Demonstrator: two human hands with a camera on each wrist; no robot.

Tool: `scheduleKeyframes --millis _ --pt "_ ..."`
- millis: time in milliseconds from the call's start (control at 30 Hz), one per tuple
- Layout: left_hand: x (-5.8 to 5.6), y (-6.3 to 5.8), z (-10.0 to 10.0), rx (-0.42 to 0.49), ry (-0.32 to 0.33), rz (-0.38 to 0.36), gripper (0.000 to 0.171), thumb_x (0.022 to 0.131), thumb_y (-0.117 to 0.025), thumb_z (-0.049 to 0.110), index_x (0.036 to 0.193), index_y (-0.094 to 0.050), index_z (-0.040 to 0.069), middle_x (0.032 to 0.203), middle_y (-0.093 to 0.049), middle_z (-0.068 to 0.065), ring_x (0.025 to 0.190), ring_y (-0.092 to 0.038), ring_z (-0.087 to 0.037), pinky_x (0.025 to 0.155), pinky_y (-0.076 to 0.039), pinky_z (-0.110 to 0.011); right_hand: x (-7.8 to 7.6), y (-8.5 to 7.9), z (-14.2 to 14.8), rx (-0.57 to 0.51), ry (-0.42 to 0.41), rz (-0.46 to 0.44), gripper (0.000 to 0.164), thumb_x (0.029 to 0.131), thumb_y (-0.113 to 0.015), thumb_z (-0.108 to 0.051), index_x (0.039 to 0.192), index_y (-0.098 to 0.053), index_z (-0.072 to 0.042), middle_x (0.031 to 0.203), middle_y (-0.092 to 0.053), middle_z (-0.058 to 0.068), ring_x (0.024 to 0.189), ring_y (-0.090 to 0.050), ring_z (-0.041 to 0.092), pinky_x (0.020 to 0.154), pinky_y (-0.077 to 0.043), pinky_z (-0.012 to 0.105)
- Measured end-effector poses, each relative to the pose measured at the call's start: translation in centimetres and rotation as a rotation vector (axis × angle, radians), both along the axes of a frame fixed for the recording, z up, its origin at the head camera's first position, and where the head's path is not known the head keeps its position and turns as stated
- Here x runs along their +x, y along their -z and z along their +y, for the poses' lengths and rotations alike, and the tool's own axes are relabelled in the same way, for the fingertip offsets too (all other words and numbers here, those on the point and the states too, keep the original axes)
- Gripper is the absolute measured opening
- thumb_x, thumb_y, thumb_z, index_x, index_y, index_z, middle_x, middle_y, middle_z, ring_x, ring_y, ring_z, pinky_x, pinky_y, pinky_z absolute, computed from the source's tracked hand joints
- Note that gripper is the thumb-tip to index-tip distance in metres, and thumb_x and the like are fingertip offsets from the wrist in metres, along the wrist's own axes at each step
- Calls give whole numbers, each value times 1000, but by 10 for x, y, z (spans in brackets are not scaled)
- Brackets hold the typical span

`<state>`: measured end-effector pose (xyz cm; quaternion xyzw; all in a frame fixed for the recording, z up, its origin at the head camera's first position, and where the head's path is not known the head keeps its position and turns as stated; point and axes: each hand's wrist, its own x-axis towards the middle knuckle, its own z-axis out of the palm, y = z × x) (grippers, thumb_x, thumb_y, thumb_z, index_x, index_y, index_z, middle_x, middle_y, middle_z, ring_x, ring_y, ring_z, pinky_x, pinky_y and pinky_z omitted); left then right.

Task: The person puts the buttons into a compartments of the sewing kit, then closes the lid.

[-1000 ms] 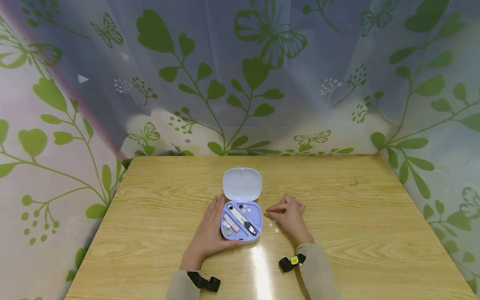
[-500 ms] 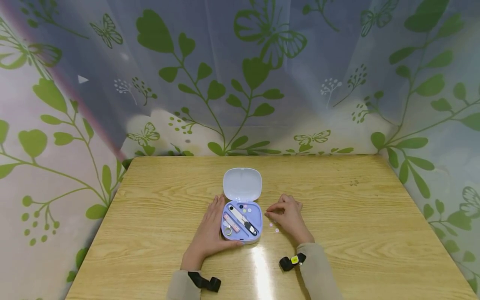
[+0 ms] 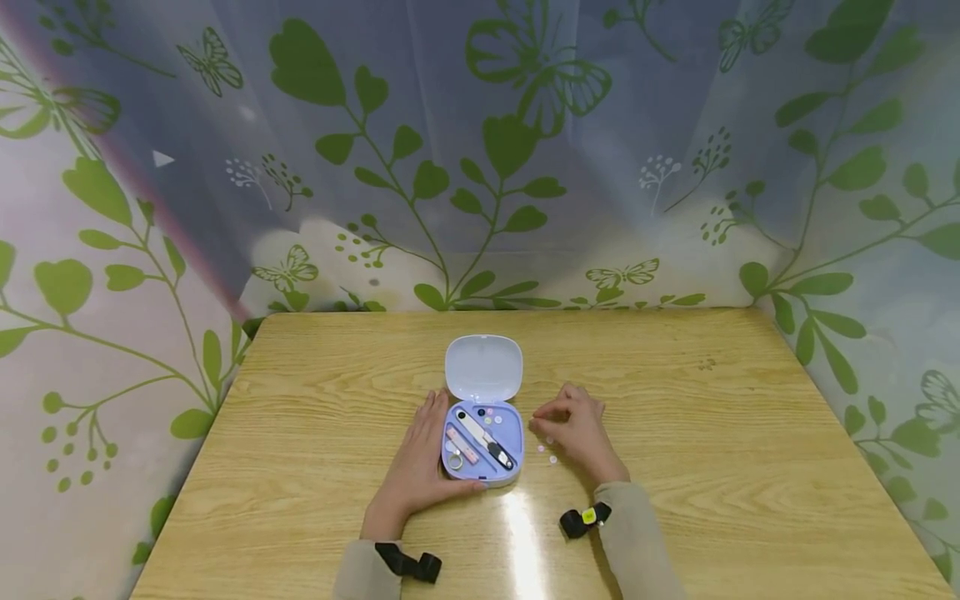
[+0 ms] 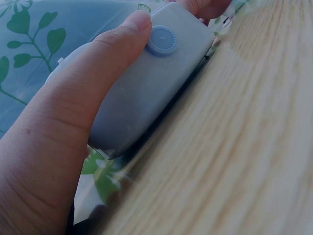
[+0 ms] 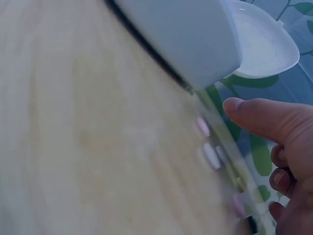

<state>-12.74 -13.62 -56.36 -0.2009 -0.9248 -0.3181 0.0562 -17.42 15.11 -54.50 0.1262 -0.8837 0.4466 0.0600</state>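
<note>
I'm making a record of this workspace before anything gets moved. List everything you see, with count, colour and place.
Box: 1, lilac-blue, on the table, lid open
Lid: 1, pale, at the box's far side
Round catch: 1, blue, box front
Long tool: 1, white and black, diagonal inside the box
Strip: 1, pink and white, left compartment
Ring-shaped piece: 1, metallic, left compartment
Discs in the box: at least four, black, pink, yellowish, white, right compartment
Loose discs: several, some pink, right of the box
Table: 1, wood-coloured, underneath
Patterned cloth: blue-grey, white and green, behind and beside the table
Wrist cameras: 2, black, on the wrists
Sleeves: 2, beige, forearms
Left hand: 1, bare, touching the box
Right hand: 1, bare, above the loose discs
</note>
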Motion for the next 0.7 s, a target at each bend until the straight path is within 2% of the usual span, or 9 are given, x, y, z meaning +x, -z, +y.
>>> scheduleKeyframes --millis 433,567,700 --pt "0 0 -1 -13 0 -24 140 62 -70 83 160 -3 9 167 -8 -9 152 2 -18 124 -7 -39 -4 -18 -7 -62 -42 136 10 75 -88 -13 80 -80 -15 74 -44 0 76 -38 16 80 -18 40" --pt "-1 0 -1 -16 2 -22 140 62 -70 83 160 -3 9 166 -8 -9 152 2 -19 124 -7 -40 -5 -23 -12 -60 -51 142 9 75 -87 -12 80 -81 -15 73 -42 0 76 -37 16 79 -16 40" --pt "-1 1 0 -15 3 -16 140 62 -70 83 160 -4 9 166 -9 -10 152 1 -19 124 -8 -40 -3 -27 -18 -63 -56 137 8 75 -87 -11 79 -80 -13 74 -44 6 76 -37 18 80 -15 42"
